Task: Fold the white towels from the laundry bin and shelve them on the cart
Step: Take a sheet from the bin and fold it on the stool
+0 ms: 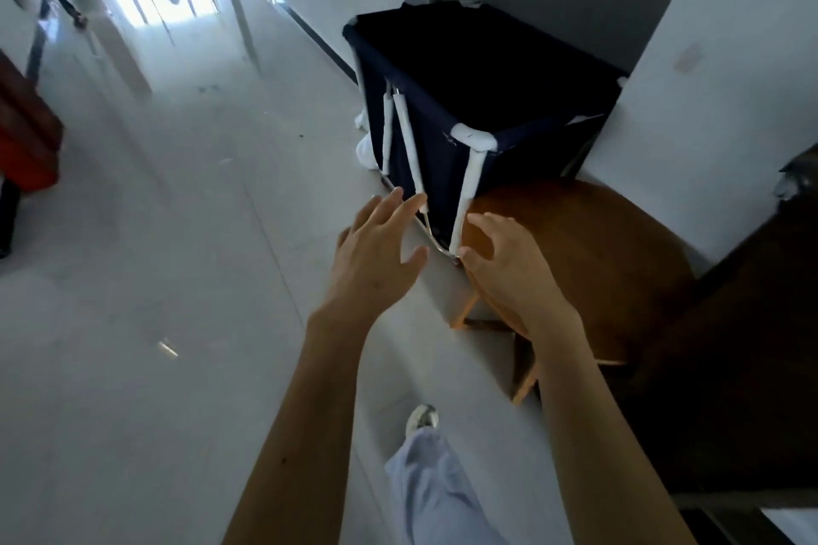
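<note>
The laundry bin (447, 137) is a dark navy fabric box on a white padded frame, standing on the floor by the wall. Its inside is black shadow and no towels show in it. My left hand (376, 257) reaches forward with straight, spread fingers, its tips near the bin's lower front edge. My right hand (509, 266) is stretched out beside it, fingers loosely bent over the near corner post, holding nothing. The cart is not recognisable in this view.
A round wooden stool (597, 261) stands right of the bin, under my right hand. A dark wooden piece of furniture (730, 367) fills the right side. A glossy tiled corridor (155, 257) runs away to the left. A red object (26, 133) sits at the left edge. My foot (422, 418) is below.
</note>
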